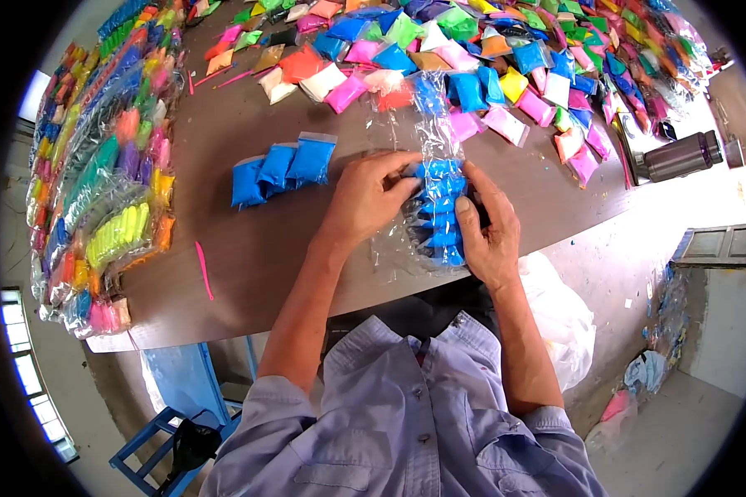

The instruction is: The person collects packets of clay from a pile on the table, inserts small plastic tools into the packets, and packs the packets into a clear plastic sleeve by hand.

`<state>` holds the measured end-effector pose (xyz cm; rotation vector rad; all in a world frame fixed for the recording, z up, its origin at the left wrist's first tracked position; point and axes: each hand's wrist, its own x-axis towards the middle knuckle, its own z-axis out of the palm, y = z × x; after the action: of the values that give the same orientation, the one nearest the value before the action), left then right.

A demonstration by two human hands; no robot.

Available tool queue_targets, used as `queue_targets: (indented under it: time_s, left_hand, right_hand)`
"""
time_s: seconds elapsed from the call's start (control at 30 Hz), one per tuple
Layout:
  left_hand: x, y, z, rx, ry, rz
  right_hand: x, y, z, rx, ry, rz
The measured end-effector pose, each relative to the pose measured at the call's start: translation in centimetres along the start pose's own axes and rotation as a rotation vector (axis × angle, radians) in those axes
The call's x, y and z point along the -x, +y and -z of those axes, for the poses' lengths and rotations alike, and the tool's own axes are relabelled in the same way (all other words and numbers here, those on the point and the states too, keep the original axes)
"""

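A long clear plastic bag (398,240) lies near the table's front edge, with several blue packets (441,207) stacked in a row inside it. On its left side my left hand (371,195) is closed, thumb and fingers pinching the bag by the upper blue packets. My right hand (491,232) grips the bag's right side, its thumb bent and forefinger stretched along the edge. The bag's upper part runs away from me toward the pile. Left of my hands, three loose blue packets (280,170) lie overlapping on the table.
A heap of small colourful packets (456,50) covers the table's far side. Filled clear bags (112,182) are stacked at the left. A pink strip (204,271) lies on the brown table (249,248). A metal flask (680,157) lies at the right; a white plastic bag (555,315) hangs below.
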<state>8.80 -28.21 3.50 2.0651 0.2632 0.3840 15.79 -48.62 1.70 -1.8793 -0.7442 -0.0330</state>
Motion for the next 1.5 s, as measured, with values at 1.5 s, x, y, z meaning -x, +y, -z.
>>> queue_targets:
  time_s: [1.5]
  left_hand:
    - [0.9, -0.4, 12.6, -0.332, 0.02, 0.06]
  right_hand:
    - [0.1, 0.1, -0.1, 0.007, 0.023, 0.003]
